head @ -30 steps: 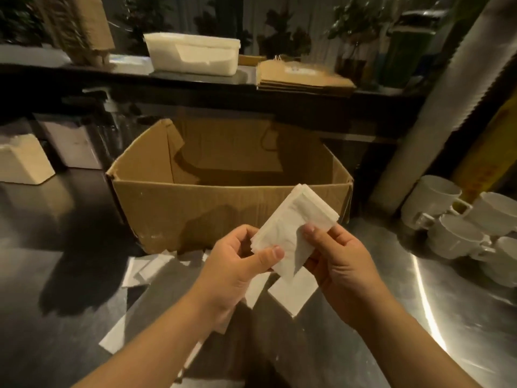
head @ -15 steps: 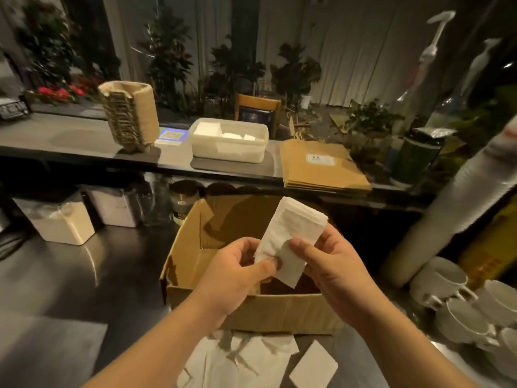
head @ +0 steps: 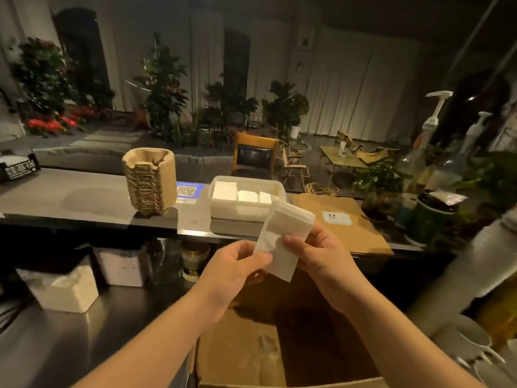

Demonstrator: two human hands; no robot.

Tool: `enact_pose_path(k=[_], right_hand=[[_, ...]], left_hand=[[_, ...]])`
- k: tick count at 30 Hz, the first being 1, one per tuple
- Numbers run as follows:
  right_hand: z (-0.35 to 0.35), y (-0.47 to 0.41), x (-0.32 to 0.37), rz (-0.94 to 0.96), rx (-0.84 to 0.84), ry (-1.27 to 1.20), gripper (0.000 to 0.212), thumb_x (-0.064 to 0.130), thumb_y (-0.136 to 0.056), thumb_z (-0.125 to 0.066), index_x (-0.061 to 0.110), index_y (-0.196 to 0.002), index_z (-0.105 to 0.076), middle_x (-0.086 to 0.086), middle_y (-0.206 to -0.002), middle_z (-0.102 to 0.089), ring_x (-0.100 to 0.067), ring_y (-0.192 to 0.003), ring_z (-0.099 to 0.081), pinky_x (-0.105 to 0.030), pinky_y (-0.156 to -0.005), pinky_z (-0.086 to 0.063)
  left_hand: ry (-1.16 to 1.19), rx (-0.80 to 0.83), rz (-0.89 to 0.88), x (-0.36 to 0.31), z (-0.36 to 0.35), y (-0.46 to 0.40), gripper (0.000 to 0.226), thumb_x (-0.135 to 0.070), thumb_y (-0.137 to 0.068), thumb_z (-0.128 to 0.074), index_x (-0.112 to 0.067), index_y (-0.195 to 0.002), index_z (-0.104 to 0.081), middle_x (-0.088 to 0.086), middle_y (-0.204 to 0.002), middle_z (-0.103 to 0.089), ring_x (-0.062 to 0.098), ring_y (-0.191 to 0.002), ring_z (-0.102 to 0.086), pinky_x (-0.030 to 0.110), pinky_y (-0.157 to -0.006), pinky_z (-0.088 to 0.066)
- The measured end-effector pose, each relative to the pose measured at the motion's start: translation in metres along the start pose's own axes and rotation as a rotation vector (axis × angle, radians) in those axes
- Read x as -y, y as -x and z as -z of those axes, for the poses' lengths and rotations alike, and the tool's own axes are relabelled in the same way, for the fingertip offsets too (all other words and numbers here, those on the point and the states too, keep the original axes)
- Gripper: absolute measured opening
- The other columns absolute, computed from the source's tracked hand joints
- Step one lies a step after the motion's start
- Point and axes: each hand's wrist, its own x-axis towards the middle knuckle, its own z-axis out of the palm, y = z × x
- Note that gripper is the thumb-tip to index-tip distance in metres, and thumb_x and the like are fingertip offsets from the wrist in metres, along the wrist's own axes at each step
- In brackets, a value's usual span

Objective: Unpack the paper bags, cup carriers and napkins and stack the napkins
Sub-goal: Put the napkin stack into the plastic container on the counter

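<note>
White plastic tub [head: 223, 211] on the raised table [head: 70, 197]: holds white napkin stacks, side by side. Left of it, one upright stack of brown cup carriers [head: 149, 186]. Right of it, flat brown paper bags [head: 361, 233], piled. Open cardboard box [head: 243, 357] below my arms; interior too dark to judge. My left hand [head: 237, 264] and right hand [head: 319, 253] hold one small bundle of napkins [head: 282, 236] above the box, in front of the tub. Fingers of both hands clamped on its lower edges, thumbs on the near face.
</note>
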Motion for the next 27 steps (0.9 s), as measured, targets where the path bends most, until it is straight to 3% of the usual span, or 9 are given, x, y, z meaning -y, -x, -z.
enact_pose_path(k=[5, 10, 15, 18, 21, 27], right_hand=[[-0.003, -0.051, 0.01, -0.037, 0.01, 0.017, 0.034, 0.016, -0.095, -0.068, 0.032, -0.123, -0.058, 0.002, -0.12, -0.069, -0.02, -0.112, -0.066, -0.042, -0.092, -0.059], [0.004, -0.11, 0.018, -0.052, -0.019, 0.041, 0.033, 0.009, -0.097, -0.063, 0.028, -0.124, -0.058, -0.001, -0.121, -0.068, -0.022, -0.113, -0.064, -0.043, -0.091, -0.058], [0.013, -0.173, 0.019, -0.042, -0.05, 0.074, 0.034, 0.014, -0.094, -0.071, 0.024, -0.124, -0.061, -0.001, -0.117, -0.071, -0.024, -0.112, -0.067, -0.046, -0.095, -0.057], [0.007, -0.209, 0.018, -0.026, -0.034, 0.047, 0.031, 0.011, -0.093, -0.071, 0.027, -0.117, -0.06, -0.001, -0.116, -0.07, -0.022, -0.108, -0.067, -0.038, -0.083, -0.059], [0.0, -0.238, 0.01, -0.045, -0.024, 0.07, 0.029, 0.012, -0.095, -0.07, 0.03, -0.114, -0.058, 0.0, -0.117, -0.068, -0.021, -0.107, -0.065, -0.034, -0.076, -0.059], [-0.009, -0.282, -0.011, -0.143, -0.06, 0.191, 0.021, 0.017, -0.102, -0.06, 0.022, -0.122, -0.056, -0.001, -0.116, -0.063, -0.022, -0.103, -0.064, -0.037, -0.079, -0.06]], left_hand=[[-0.2, -0.023, 0.024, -0.022, 0.023, -0.045, 0.019, -0.043, -0.092, -0.073, -0.036, -0.11, -0.07, -0.017, -0.103, -0.075, 0.011, -0.106, -0.067, 0.035, -0.096, -0.053], [-0.412, -0.036, -0.023, -0.048, 0.036, -0.101, 0.014, -0.039, -0.095, -0.072, -0.041, -0.106, -0.063, -0.021, -0.106, -0.068, 0.004, -0.102, -0.063, 0.019, -0.077, -0.048], [-0.495, -0.032, -0.023, -0.068, 0.048, -0.159, 0.017, -0.04, -0.095, -0.073, -0.037, -0.11, -0.066, -0.014, -0.109, -0.068, 0.01, -0.105, -0.062, 0.029, -0.086, -0.053], [-0.555, -0.076, -0.006, -0.069, 0.06, -0.191, 0.017, -0.044, -0.091, -0.076, -0.041, -0.104, -0.066, -0.015, -0.11, -0.069, 0.01, -0.106, -0.061, 0.034, -0.092, -0.05], [-0.627, -0.105, -0.004, -0.067, 0.069, -0.216, 0.025, -0.043, -0.092, -0.075, -0.035, -0.114, -0.068, -0.013, -0.109, -0.07, 0.009, -0.1, -0.062, 0.028, -0.08, -0.047], [-0.718, -0.127, -0.008, -0.062, 0.079, -0.249, 0.027, -0.034, -0.098, -0.068, -0.026, -0.124, -0.068, -0.012, -0.102, -0.067, 0.008, -0.088, -0.062, 0.021, -0.065, -0.045]])
